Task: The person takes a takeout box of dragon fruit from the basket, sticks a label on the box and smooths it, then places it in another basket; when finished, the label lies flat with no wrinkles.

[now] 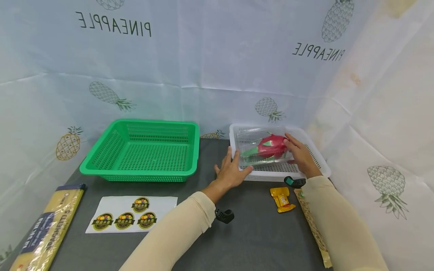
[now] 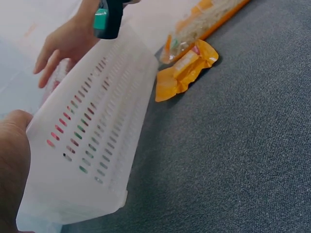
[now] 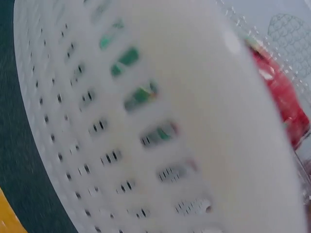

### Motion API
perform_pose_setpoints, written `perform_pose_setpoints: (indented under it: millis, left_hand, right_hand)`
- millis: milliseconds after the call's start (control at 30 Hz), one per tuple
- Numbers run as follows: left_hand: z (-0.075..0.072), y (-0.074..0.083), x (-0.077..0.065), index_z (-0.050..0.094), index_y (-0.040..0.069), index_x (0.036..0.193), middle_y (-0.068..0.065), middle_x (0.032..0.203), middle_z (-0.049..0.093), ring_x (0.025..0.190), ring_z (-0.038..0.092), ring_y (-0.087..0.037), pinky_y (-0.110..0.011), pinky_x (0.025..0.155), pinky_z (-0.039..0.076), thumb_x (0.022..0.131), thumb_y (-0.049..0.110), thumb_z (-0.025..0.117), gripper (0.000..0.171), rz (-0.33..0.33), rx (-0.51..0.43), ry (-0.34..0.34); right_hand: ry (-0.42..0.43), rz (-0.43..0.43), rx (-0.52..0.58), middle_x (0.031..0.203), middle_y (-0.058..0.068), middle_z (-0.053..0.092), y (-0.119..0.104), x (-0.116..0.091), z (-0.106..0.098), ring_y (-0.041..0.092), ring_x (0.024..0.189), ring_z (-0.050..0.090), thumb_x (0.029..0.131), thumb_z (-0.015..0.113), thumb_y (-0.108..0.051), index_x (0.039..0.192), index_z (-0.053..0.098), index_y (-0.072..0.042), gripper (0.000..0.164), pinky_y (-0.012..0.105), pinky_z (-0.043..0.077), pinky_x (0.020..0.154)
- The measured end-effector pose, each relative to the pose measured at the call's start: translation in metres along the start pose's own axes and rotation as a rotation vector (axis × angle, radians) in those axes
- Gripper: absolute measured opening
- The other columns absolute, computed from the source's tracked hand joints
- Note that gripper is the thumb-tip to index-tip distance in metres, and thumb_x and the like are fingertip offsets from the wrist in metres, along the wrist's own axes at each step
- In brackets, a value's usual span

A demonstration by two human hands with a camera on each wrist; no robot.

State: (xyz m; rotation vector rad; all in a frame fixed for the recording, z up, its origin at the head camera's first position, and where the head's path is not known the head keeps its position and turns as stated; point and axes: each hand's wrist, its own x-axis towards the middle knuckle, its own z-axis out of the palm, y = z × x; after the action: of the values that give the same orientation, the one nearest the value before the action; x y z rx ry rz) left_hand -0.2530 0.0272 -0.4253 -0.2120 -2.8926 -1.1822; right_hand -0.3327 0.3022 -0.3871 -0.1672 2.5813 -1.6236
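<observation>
Fingers: the right hand point(image 1: 303, 155) grips the clear box point(image 1: 250, 140) by its right end; the left hand point(image 1: 229, 173) has loosely spread fingers at the near left corner of the white basket point(image 1: 271, 175).
Clear box: within that basket's rim, a dragon fruit point(image 1: 272, 146) inside; whether it rests on the floor, I cannot tell.
Near side: the basket wall stands between box and orange packet point(image 1: 282, 199).
Right sleeve point(image 1: 342, 222): partly covers a long packet point(image 1: 312, 222).
Left side: green basket point(image 1: 154, 156), well apart; sticker sheet point(image 1: 115, 206) before it, one corner behind the left sleeve point(image 1: 169, 233).
Far left: spaghetti pack point(image 1: 51, 226).
Behind: pineapple-print curtain point(image 1: 217, 56).
</observation>
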Motion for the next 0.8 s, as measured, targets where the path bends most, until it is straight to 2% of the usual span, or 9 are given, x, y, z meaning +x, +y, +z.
perform_pose_setpoints:
  millis: [133,300,600,800]
  left_hand:
    - [-0.0002,0.0016,0.0016,0.016,0.019,0.157,-0.004,0.161,-0.005,0.143,0.015,-0.032,-0.07,0.103,0.007,0.09,0.063,0.051,0.087,0.005,0.007,0.007]
    - [-0.0005,0.0021,0.0015,0.017,0.019,0.157,-0.004,0.161,-0.005,0.143,0.015,-0.032,-0.07,0.102,0.006,0.09,0.062,0.052,0.087,0.003,0.001,0.009]
    - [0.0007,0.0022,-0.0008,0.017,0.019,0.157,-0.004,0.161,-0.004,0.143,0.013,-0.033,-0.071,0.101,0.007,0.09,0.061,0.054,0.087,-0.006,0.002,0.009]
    - [0.0015,0.0012,-0.0003,0.017,0.02,0.156,-0.004,0.161,-0.003,0.143,0.013,-0.033,-0.071,0.102,0.007,0.09,0.062,0.053,0.087,-0.007,0.006,0.013]
  right_hand:
    - [0.069,0.008,0.052,0.155,0.021,0.019,-0.001,0.0013,0.0032,0.048,0.133,0.025,0.099,0.048,-0.049,0.155,0.023,-0.025,0.066,0.067,0.039,0.087]
    - [0.138,0.071,0.069,0.157,0.014,0.019,-0.0015,0.0017,0.0072,0.044,0.134,0.028,0.1,0.046,-0.044,0.154,0.028,-0.028,0.058,0.063,0.043,0.087]
    - [0.174,0.117,0.137,0.155,0.014,0.025,-0.0026,-0.0017,0.0085,0.039,0.133,0.03,0.103,0.046,-0.032,0.152,0.033,-0.025,0.051,0.063,0.043,0.086]
    - [0.217,0.131,0.215,0.151,0.017,0.03,-0.0059,-0.0059,0.0059,0.037,0.126,0.037,0.103,0.047,-0.029,0.151,0.036,-0.024,0.05,0.062,0.047,0.082]
